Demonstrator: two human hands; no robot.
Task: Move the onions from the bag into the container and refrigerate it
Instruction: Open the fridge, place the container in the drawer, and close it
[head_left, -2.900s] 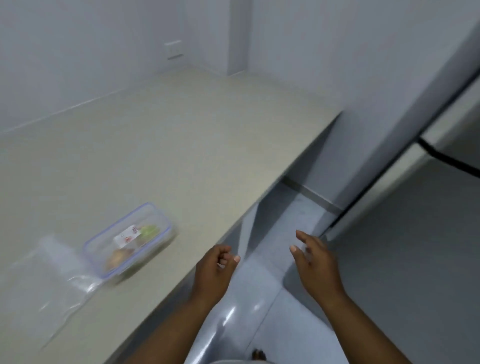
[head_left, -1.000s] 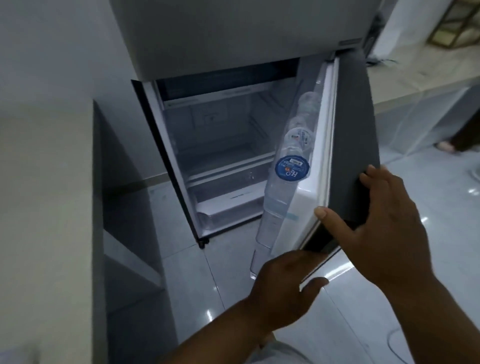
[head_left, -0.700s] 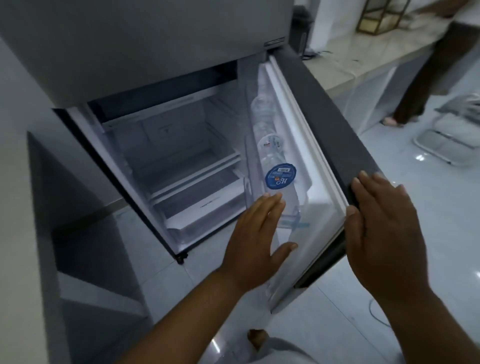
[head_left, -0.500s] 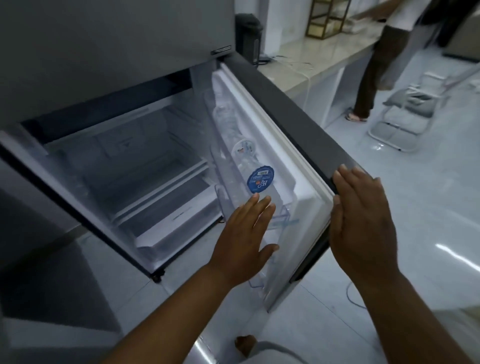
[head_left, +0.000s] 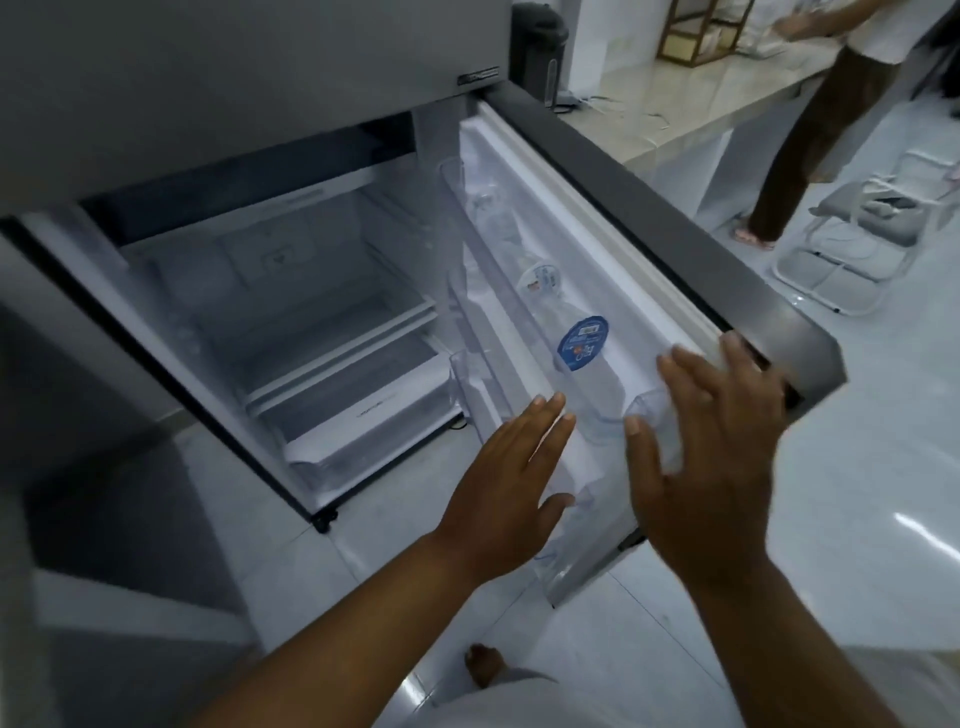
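Observation:
The fridge's lower compartment stands wide open, with bare shelves and a drawer inside. Its door swings out to the right. Water bottles lie in the door's clear racks. My left hand is flat with fingers apart, just in front of the door's lower rack and holding nothing. My right hand is spread over the door's lower edge, fingertips touching it. The container, the onions and the bag are out of view.
A counter's grey side is at the left. Another person stands at a counter at the back right, next to a white folding chair. A dark kettle stands behind the door. The floor is glossy tile.
I turned from the counter with the container and bag to the fridge. The door swung wider open. My right hand slid from the door's outer face to its lower edge.

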